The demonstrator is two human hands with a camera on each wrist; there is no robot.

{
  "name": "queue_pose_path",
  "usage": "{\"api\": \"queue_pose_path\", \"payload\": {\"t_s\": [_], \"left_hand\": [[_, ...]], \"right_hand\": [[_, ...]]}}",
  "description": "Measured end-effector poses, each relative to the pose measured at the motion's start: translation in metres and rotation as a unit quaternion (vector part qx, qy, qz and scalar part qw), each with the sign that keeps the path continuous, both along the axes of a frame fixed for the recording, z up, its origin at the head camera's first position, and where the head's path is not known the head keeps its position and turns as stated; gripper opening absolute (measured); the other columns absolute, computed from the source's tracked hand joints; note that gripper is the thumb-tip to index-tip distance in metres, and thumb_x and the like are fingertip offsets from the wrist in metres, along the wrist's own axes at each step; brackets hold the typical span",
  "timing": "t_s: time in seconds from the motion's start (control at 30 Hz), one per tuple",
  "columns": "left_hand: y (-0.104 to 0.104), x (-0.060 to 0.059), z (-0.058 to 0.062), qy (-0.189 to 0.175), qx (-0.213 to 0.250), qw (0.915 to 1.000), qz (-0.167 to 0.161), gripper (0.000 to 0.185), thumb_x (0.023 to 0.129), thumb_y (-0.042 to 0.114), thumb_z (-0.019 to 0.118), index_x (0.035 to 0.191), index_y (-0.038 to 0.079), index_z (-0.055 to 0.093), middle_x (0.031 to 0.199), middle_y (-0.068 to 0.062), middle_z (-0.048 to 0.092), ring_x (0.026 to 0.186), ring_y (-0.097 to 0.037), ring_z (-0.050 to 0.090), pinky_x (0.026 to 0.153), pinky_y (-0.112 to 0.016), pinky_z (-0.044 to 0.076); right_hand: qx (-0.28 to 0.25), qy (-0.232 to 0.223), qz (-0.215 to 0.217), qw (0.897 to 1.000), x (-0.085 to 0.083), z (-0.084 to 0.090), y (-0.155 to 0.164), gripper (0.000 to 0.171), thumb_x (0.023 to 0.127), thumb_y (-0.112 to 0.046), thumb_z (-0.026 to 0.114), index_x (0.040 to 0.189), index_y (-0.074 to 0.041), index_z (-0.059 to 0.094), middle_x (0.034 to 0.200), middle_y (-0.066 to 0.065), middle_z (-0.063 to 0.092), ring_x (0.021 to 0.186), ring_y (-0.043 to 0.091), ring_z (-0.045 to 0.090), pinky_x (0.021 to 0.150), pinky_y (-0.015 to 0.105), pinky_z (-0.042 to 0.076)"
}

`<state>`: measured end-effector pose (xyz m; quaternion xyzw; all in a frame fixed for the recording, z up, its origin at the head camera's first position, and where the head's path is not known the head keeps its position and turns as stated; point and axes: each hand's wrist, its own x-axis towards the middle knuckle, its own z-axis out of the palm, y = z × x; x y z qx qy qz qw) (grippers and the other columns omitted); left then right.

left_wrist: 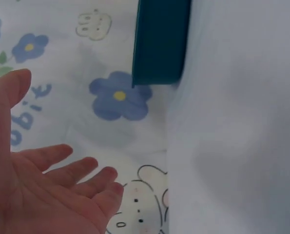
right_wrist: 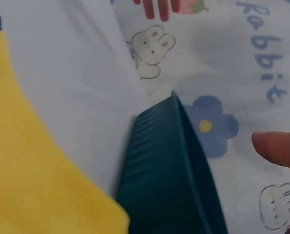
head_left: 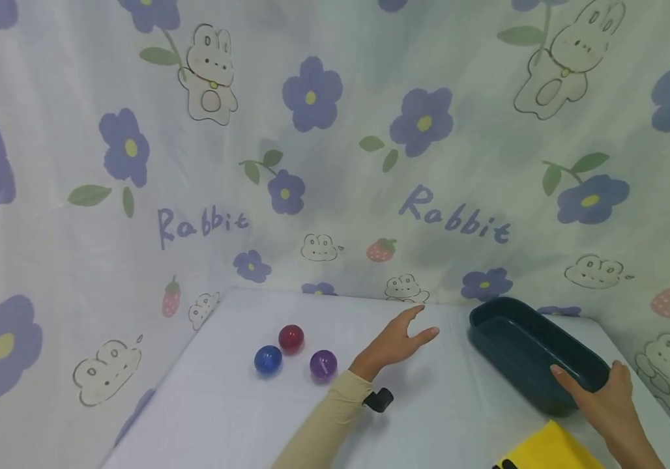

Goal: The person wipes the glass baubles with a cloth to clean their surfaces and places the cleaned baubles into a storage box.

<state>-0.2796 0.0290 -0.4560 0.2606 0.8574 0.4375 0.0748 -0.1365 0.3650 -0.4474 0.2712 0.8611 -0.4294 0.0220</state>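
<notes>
Right hand [head_left: 605, 400] grips the dark-green tray [head_left: 508, 329] (near end); left hand [head_left: 396, 339], fingers spread and empty, must next reach the purple ball [head_left: 323, 365].

Glossy translucent balls [head_left: 291, 338]; matt plastic tray [head_left: 511, 345]; cloth backdrop [head_left: 335, 143].

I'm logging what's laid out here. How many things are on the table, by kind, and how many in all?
Balls: 3, red, blue, purple
Tray: 1, dark green, its near end held by the right hand
Yellow cloth: 1
Total: 5
The left hand holds nothing.
</notes>
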Motion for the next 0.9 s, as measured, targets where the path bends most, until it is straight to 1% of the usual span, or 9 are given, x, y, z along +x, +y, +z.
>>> {"api": "queue_pose_path", "payload": {"t_s": [0.1, 0.2, 0.27, 0.33, 0.47, 0.6, 0.7, 0.83, 0.9], "left_hand": [[0.005, -0.003, -0.005, -0.014, 0.008, 0.9999, 0.003, 0.074, 0.102, 0.058, 0.053, 0.161, 0.017, 0.036, 0.166, -0.003, 0.042, 0.151, -0.026, 0.044, 0.122, -0.048, 0.042], [0.009, -0.007, -0.009, -0.026, 0.020, 0.9994, 0.007, 0.073, 0.102, 0.057, 0.054, 0.161, 0.017, 0.037, 0.165, -0.004, 0.043, 0.149, -0.026, 0.047, 0.120, -0.048, 0.044], [0.011, -0.009, -0.012, -0.034, 0.025, 0.9991, 0.010, 0.073, 0.102, 0.057, 0.055, 0.161, 0.018, 0.037, 0.164, -0.004, 0.044, 0.149, -0.026, 0.047, 0.120, -0.048, 0.044], [0.013, -0.011, -0.015, -0.044, 0.030, 0.9985, 0.013, 0.072, 0.102, 0.057, 0.055, 0.161, 0.018, 0.038, 0.164, -0.005, 0.044, 0.149, -0.026, 0.048, 0.120, -0.048, 0.044], [0.020, -0.014, -0.022, -0.065, 0.028, 0.9972, 0.027, 0.072, 0.101, 0.058, 0.056, 0.160, 0.021, 0.039, 0.164, -0.002, 0.045, 0.148, -0.024, 0.049, 0.118, -0.048, 0.046], [0.029, -0.017, -0.029, -0.075, 0.019, 0.9963, 0.037, 0.073, 0.099, 0.059, 0.059, 0.159, 0.021, 0.041, 0.163, 0.000, 0.046, 0.147, -0.024, 0.050, 0.117, -0.048, 0.047], [0.036, -0.017, -0.034, -0.078, 0.017, 0.9961, 0.039, 0.074, 0.099, 0.059, 0.060, 0.159, 0.020, 0.042, 0.163, 0.000, 0.046, 0.146, -0.023, 0.051, 0.116, -0.046, 0.048], [0.045, -0.017, -0.038, -0.087, 0.025, 0.9951, 0.041, 0.074, 0.098, 0.056, 0.062, 0.158, 0.018, 0.041, 0.162, 0.001, 0.047, 0.145, -0.022, 0.051, 0.117, -0.044, 0.047], [0.050, -0.017, -0.039, -0.091, 0.031, 0.9945, 0.041, 0.075, 0.098, 0.056, 0.064, 0.159, 0.018, 0.041, 0.162, 0.000, 0.047, 0.145, -0.022, 0.052, 0.117, -0.043, 0.047]], "right_hand": [[-0.039, -0.023, -0.026, 0.999, 0.002, -0.012, 0.003, 0.133, 0.096, -0.064, 0.060, 0.146, 0.009, -0.040, 0.155, 0.032, -0.044, 0.150, 0.061, -0.014, 0.121, 0.075, 0.012], [-0.063, -0.030, -0.044, 0.997, 0.002, -0.021, 0.002, 0.140, 0.092, -0.064, 0.066, 0.146, 0.006, -0.042, 0.155, 0.032, -0.041, 0.152, 0.060, -0.011, 0.121, 0.074, 0.014], [-0.068, -0.034, -0.053, 0.996, 0.001, -0.026, 0.000, 0.143, 0.090, -0.064, 0.068, 0.146, 0.005, -0.043, 0.156, 0.034, -0.038, 0.152, 0.060, -0.009, 0.120, 0.074, 0.015], [-0.068, -0.033, -0.060, 0.995, 0.001, -0.030, -0.001, 0.144, 0.089, -0.062, 0.071, 0.145, 0.004, -0.044, 0.156, 0.035, -0.036, 0.153, 0.059, -0.008, 0.121, 0.074, 0.014], [-0.058, -0.040, -0.069, 0.995, 0.000, -0.034, -0.002, 0.143, 0.090, -0.058, 0.072, 0.144, 0.005, -0.044, 0.157, 0.038, -0.032, 0.152, 0.060, -0.004, 0.121, 0.073, 0.014], [-0.053, -0.040, -0.056, 0.996, -0.001, -0.037, 0.002, 0.143, 0.090, -0.059, 0.071, 0.144, 0.005, -0.045, 0.158, 0.041, -0.026, 0.151, 0.061, 0.005, 0.120, 0.074, 0.019], [-0.048, -0.046, -0.035, 0.997, 0.000, -0.040, 0.008, 0.145, 0.088, -0.062, 0.071, 0.144, 0.006, -0.045, 0.157, 0.047, -0.022, 0.146, 0.065, 0.012, 0.118, 0.076, 0.024], [-0.052, -0.060, -0.001, 0.997, 0.001, -0.043, 0.016, 0.147, 0.087, -0.064, 0.071, 0.143, 0.004, -0.046, 0.153, 0.050, -0.025, 0.144, 0.068, 0.008, 0.117, 0.077, 0.024], [-0.067, -0.057, 0.014, 0.996, 0.001, -0.044, 0.019, 0.147, 0.087, -0.063, 0.072, 0.142, 0.002, -0.048, 0.154, 0.047, -0.028, 0.145, 0.067, 0.005, 0.118, 0.077, 0.022]]}}
